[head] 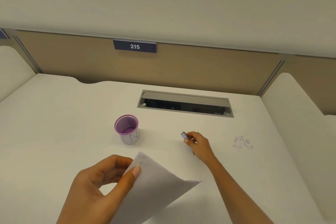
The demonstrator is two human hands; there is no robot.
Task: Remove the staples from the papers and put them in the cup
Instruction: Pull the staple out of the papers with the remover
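**Staples: one fastener seen in held sheet, remover in hand, cup awaiting**

Staples were the item under inspection. One thin metal staple (140,163) was visible near the top corner of the white paper sheets (154,187), which were lifted off the white desk (63,114) at about 6 o'clock in the view. The left hand (101,183) was closed in a pinch on that corner, thumb on the near face just below the staple, fingers curled behind. The right hand (197,143) was out at about 3 o'clock from the papers, fingers closed around a small silver metal tool (184,135), judged to be a staple remover; its tip protruded toward 10 o'clock. Tool and papers were well apart.

The purple mesh cup with a white paper label (126,129) stood upright on the desk at about 12 o'clock from the papers, its mouth open. Its contents could not be made out. A scatter of small dark specks (242,143) lay on the desk at 3 o'clock from the right hand; whether these were staples could not be told.

Judgement: the step in hand was bringing the remover to the staple. The next move would call for steadying the pinched corner, working the tip under the staple's crown, then carrying the freed staple to the cup.
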